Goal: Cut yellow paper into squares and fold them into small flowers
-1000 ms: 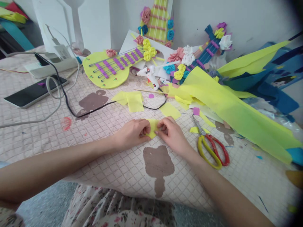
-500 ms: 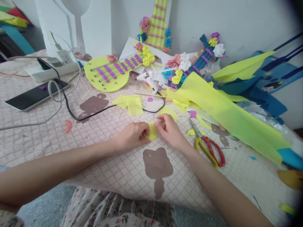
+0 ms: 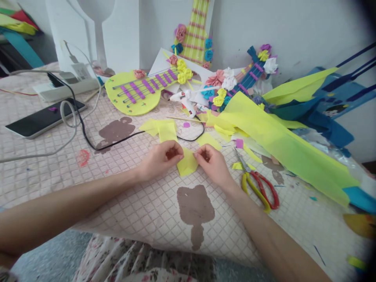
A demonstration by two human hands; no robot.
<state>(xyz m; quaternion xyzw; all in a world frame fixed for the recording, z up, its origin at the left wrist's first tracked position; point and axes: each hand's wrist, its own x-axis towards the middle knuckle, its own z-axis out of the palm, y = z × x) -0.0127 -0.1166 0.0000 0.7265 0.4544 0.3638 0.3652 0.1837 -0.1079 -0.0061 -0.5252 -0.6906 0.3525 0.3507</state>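
Observation:
A small yellow paper piece (image 3: 187, 164) hangs between both my hands just above the quilted cloth. My left hand (image 3: 161, 158) pinches its upper left corner with thumb and fingertips closed. My right hand (image 3: 212, 164) pinches its upper right corner the same way. The paper droops below the fingers, slightly creased. More cut yellow paper squares (image 3: 163, 128) lie just beyond my hands.
Red and yellow scissors (image 3: 258, 184) lie right of my right hand. A long yellow sheet (image 3: 282, 145) spreads over blue sheets at right. A white glue gun (image 3: 185, 100) with a black cord, paper guitars (image 3: 141, 88) with flowers, a phone (image 3: 41, 119) and a power strip (image 3: 63, 87) sit behind.
My hands have lifted slightly and drawn apart, spreading the yellow piece open so it hangs between them; before it was folded small against my left fingers.

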